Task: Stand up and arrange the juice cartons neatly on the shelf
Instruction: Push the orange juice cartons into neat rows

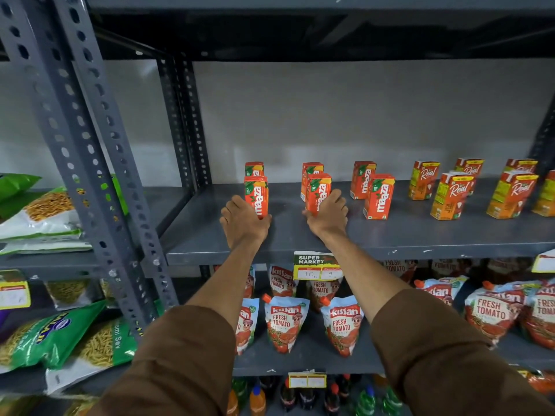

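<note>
Small orange Maaza juice cartons stand upright in pairs on the grey metal shelf [390,235]. My left hand [243,219] grips the front left Maaza carton [256,193] at its base; another carton [254,168] stands behind it. My right hand [329,216] holds the front middle Maaza carton [319,190], with one more [311,169] behind. A third pair [379,196] [362,179] stands to the right, turned slightly. Further right stand several orange Real juice cartons [450,195] [512,193] [423,179], set at uneven angles.
A slotted grey upright [90,163] rises at left, with snack bags [45,211] on the neighbouring rack. Below hang a price label [318,265] and Kissan tomato pouches [285,322]. Bottles [300,394] fill the lowest shelf. The upper shelf [300,25] overhangs closely.
</note>
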The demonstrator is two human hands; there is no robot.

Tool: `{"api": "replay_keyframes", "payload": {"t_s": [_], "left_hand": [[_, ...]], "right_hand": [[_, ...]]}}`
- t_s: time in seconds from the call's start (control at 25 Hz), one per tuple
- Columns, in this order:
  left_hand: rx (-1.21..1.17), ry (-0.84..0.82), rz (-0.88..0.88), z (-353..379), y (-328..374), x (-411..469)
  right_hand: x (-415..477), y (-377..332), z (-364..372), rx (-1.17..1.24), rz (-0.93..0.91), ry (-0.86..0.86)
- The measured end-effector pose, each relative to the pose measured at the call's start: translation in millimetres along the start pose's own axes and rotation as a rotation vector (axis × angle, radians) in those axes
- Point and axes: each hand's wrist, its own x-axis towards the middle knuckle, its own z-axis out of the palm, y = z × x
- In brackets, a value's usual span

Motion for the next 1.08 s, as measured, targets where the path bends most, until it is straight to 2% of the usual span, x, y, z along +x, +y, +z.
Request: {"api": "replay_keyframes", "payload": {"t_s": [0.64, 0.84, 0.96, 1.08], "left_hand": [[0.002, -0.008, 0.029, 3, -2, 1], [-0.001, 0.008, -0.020, 2, -1, -1], [-0.050, 0.109, -0.033, -6, 6, -5], [-0.134, 0.349, 0.160, -11, 17, -17]], "right_hand": [[2, 3, 5, -0.023, -0.019, 0.011], [0, 4, 5, -0.011, -0.016, 0.008], [-8, 5, -1, 0.019, -0.046, 0.036], [-21, 10, -11, 0.150, -0.211, 0.135]]}}
